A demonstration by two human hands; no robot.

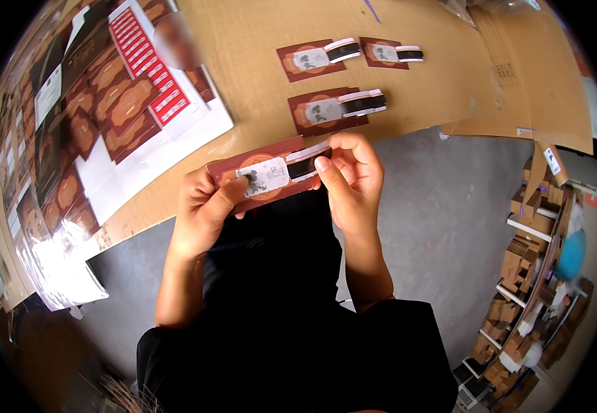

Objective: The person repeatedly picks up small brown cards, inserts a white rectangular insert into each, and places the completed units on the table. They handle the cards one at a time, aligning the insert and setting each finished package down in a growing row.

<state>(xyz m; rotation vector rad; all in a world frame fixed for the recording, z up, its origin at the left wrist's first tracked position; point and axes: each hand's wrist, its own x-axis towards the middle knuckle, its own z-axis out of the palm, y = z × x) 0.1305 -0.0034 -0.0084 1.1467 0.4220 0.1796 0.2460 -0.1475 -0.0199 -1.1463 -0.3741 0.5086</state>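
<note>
Over my lap, just off the table's near edge, I hold a reddish-brown printed card [265,153] with a pale, grey-patterned panel in its middle. My left hand [203,206] grips its left end, thumb on top and fingers underneath. At the right end lies a black strip with white edges [300,169]; my right hand [355,180] pinches it between thumb and fingers. How the strip is fixed to the card is hidden by the fingers. Similar cards with black-and-white strips lie beyond on the table: one nearest [305,125], one far left [290,71], one far right [374,62].
The cardboard-covered table [243,41] curves around ahead of me. On its left, several brown printed cards [116,103] and a red sheet of labels [140,48] lie on white sheets. Shelves with cardboard boxes [518,265] stand right, beyond the grey floor [443,206].
</note>
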